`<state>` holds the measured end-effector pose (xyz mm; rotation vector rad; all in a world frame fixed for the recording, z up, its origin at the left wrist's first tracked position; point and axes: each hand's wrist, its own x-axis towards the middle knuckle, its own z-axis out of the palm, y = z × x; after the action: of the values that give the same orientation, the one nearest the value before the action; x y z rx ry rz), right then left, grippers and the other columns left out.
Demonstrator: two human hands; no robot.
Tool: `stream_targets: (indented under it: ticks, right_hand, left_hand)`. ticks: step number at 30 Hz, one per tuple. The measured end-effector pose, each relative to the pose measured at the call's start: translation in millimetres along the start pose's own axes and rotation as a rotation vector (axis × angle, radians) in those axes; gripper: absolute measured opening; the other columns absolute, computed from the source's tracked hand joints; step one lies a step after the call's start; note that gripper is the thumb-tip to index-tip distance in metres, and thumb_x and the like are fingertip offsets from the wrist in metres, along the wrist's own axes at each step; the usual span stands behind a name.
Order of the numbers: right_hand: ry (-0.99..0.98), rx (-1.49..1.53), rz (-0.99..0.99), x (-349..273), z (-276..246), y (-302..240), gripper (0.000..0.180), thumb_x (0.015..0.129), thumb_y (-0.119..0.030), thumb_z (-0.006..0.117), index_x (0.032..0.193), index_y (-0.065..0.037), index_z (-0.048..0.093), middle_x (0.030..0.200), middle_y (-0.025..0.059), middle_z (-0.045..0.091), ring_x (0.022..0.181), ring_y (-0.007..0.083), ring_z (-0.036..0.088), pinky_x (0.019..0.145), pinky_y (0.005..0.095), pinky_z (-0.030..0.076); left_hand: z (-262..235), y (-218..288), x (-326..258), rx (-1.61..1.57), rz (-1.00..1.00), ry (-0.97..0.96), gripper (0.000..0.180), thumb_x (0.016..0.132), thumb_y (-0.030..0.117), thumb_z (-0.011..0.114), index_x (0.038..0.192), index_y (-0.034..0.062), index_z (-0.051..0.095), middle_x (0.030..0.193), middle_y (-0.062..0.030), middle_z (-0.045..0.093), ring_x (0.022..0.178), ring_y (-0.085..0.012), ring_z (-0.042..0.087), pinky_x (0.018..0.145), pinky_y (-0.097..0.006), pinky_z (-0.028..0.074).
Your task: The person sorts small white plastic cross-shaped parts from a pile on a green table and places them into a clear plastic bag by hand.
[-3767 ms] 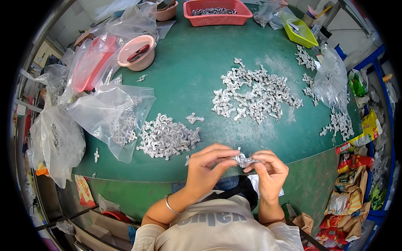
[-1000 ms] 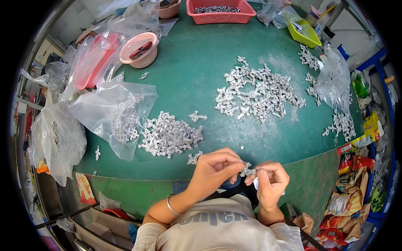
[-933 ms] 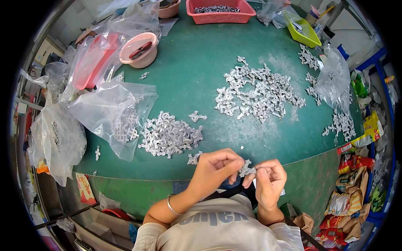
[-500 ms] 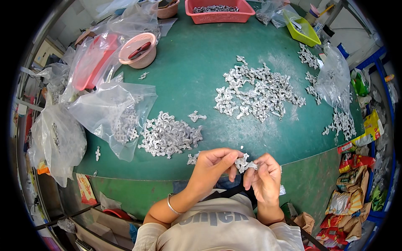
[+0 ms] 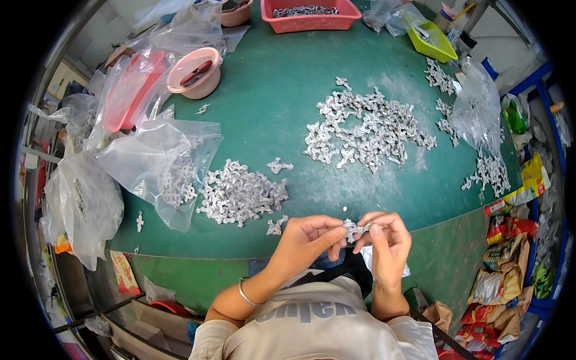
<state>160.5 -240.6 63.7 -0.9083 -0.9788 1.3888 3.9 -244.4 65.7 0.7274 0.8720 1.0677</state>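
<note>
Between my two hands, at the near edge of the green table, is a small silver-grey metal casting (image 5: 353,230) with several stubby arms. The fingers and thumb of my left hand (image 5: 309,239) pinch its left side. My right hand (image 5: 387,243) grips its right end between thumb and fingers. Just left of my left hand lies a loose casting (image 5: 276,225). Beyond it is a dense pile of like castings (image 5: 243,193), with a single casting (image 5: 279,165) beside it. A wider, looser pile of castings (image 5: 369,129) spreads farther off, right of the middle.
Clear plastic bags (image 5: 162,156) holding castings cover the left side, near a pink bowl (image 5: 195,73) with a red-handled tool. A red tub (image 5: 309,23) and a yellow-green basket (image 5: 433,41) stand at the back. More castings (image 5: 489,174) and a bag (image 5: 477,111) line the right edge.
The casting has been turned in my fingers and now points sideways toward my right hand. My right hand has shifted slightly right and its thumb presses on the casting's end.
</note>
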Motion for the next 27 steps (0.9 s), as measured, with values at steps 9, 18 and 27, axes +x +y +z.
stream_targets:
  ticks: [9,18,27]
  right_hand:
    - [-0.136,-0.295,0.233,2.0,-14.9,-1.3,0.024,0.092,-0.018,0.048,0.080,0.001,0.055,0.064,0.0042,0.053,0.055,0.0083,0.049,0.046,0.0194,0.038]
    - [-0.052,-0.110,0.366,-0.5,-16.5,13.1,0.043,0.095,-0.029,0.040,0.065,-0.002,0.051,0.052,0.0011,0.044,0.045,0.0070,0.039,0.041,0.0208,0.029]
    - [-0.046,-0.365,0.319,10.3,-32.3,21.2,0.042,0.094,-0.029,0.043,0.065,-0.001,0.054,0.049,-0.0007,0.042,0.043,0.0073,0.037,0.040,0.0221,0.028]
  left_hand:
    - [2.6,-1.1,-2.0,0.110,-0.046,-0.007,0.013,0.086,0.005,0.056,0.091,-0.0061,0.061,0.072,-0.0071,0.060,0.054,-0.0096,0.054,0.050,-0.021,0.044]
    - [1.1,-11.0,5.2,0.078,-0.087,-0.007,0.016,0.087,0.011,0.055,0.082,-0.0035,0.060,0.066,-0.0036,0.058,0.051,-0.0070,0.050,0.048,-0.020,0.040]
    - [-3.7,-32.6,20.3,0.098,-0.134,0.007,0.021,0.089,0.015,0.053,0.096,-0.0032,0.059,0.075,-0.0046,0.059,0.058,-0.0079,0.051,0.052,-0.020,0.041]
